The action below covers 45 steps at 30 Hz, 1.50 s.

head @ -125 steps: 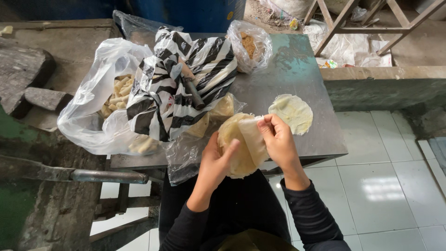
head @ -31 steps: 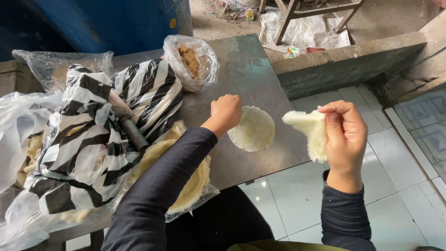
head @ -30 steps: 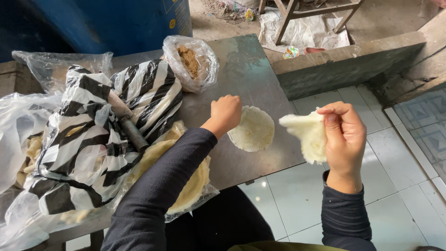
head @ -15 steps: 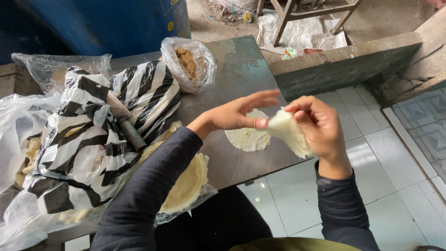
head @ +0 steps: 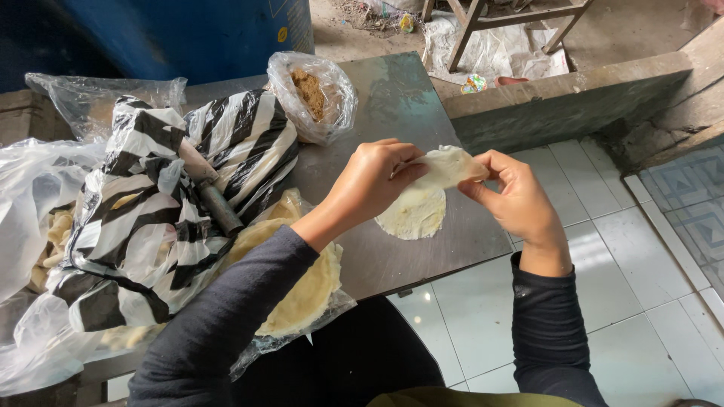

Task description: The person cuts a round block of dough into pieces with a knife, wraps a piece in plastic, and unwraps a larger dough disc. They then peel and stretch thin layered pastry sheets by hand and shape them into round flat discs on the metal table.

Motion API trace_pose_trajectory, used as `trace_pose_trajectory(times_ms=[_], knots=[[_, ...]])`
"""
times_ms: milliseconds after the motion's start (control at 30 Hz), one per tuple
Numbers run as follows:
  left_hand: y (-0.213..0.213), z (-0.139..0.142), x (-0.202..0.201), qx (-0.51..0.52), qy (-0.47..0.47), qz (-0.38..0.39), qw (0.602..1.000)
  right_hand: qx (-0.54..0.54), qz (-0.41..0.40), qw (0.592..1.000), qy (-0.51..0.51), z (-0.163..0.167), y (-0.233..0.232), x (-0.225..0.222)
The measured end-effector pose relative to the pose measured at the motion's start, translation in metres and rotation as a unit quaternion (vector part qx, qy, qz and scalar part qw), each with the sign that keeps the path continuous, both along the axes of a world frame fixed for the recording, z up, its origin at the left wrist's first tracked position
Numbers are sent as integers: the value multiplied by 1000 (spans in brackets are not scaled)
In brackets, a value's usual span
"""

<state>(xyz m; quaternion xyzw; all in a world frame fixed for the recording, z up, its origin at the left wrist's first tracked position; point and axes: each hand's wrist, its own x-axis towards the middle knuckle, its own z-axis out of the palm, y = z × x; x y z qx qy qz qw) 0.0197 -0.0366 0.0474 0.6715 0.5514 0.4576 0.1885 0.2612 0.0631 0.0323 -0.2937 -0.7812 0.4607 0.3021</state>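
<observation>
Above the metal tabletop (head: pixel 392 264), centre frame, both hands pinch one thin pale dough round (head: pixel 446 164) held up in the air: left hand (head: pixel 373 181) closed on its 9 o'clock edge, fingertips curled over the sheet, right hand (head: pixel 516 200) gripping the 3 o'clock edge between thumb and fingers. Sheet sags a bit between them, partly folded. Directly below it, at 6 o'clock, a second flat dough round (head: pixel 413 212) lies on the tabletop, partly hidden by the held one; whether they touch, cannot tell. At 8 o'clock of the left hand, under the dark-sleeved forearm, a stack of yellowish dough rounds (head: pixel 305 290) sits on a clear plastic bag at the table's near edge. At 11 o'clock, a clear bag of brown crumbly filling (head: pixel 313 94), open at the top. At 9 o'clock, a black-and-white striped plastic bag (head: pixel 162 203) with a dark rod-like handle (head: pixel 215 200) lying across it. Far 9 o'clock, a white translucent bag (head: pixel 34 218) with more pale dough inside. Blue barrel (head: pixel 188 34) at 12 o'clock behind the table. White floor tiles (head: pixel 641 271) at 4 o'clock, low concrete ledge (head: pixel 566 98) at 2 o'clock.
</observation>
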Motion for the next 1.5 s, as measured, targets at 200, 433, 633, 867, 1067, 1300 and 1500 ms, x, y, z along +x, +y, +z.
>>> trace_pose_trajectory(times_ms=[200, 433, 633, 867, 1067, 1300, 1500], knots=[[4, -32, -10, -126, 20, 67, 990, -100, 32, 994, -21, -51, 19, -26], [19, -74, -12, -157, 58, 123, 978, 72, -86, 983, -143, -72, 14, -42], [28, -87, -10, -123, 123, 139, 975, 76, -101, 981, -145, -68, 11, -40], [33, -92, -10, -126, 176, 170, 961, 128, -110, 974, -150, -65, 6, -43], [9, -50, -10, -45, 175, 187, 966, 277, -135, 942, -132, -50, -16, -44], [-107, 49, -30, 52, 107, 231, 966, 237, -24, 971, 29, -35, -111, -75], [-206, 62, 2, 90, -68, 323, 940, 170, 130, 974, 71, -26, -185, -116]])
